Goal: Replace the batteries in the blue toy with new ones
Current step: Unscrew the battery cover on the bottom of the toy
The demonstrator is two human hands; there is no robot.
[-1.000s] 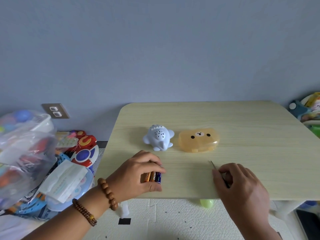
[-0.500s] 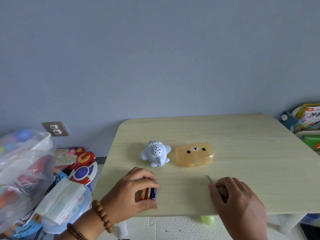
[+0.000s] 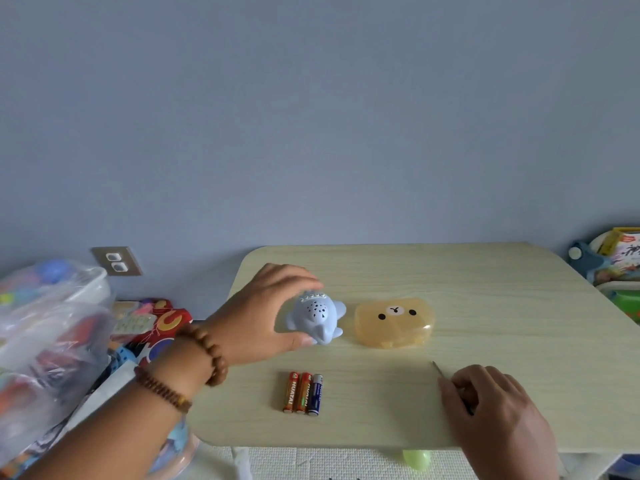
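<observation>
The pale blue toy (image 3: 317,318), shaped like a small animal with dots on top, sits on the light wooden table (image 3: 485,299). My left hand (image 3: 259,315) wraps around its left side, fingers over the top and thumb under the front. Three batteries (image 3: 303,393), two orange and one blue, lie side by side near the table's front edge, apart from both hands. My right hand (image 3: 491,407) rests on the table at the front right, closed on a thin screwdriver (image 3: 439,369) whose tip pokes out towards the back.
A translucent orange bear-face case (image 3: 394,322) lies just right of the toy. Clear bags of colourful toys (image 3: 52,334) pile up on the floor at left, below a wall socket (image 3: 117,261). More toys and a box (image 3: 620,268) stand at far right.
My left hand has let go of the three batteries, leaving them on the table, and moved back to grip the blue toy. My right hand has stayed on the screwdriver.
</observation>
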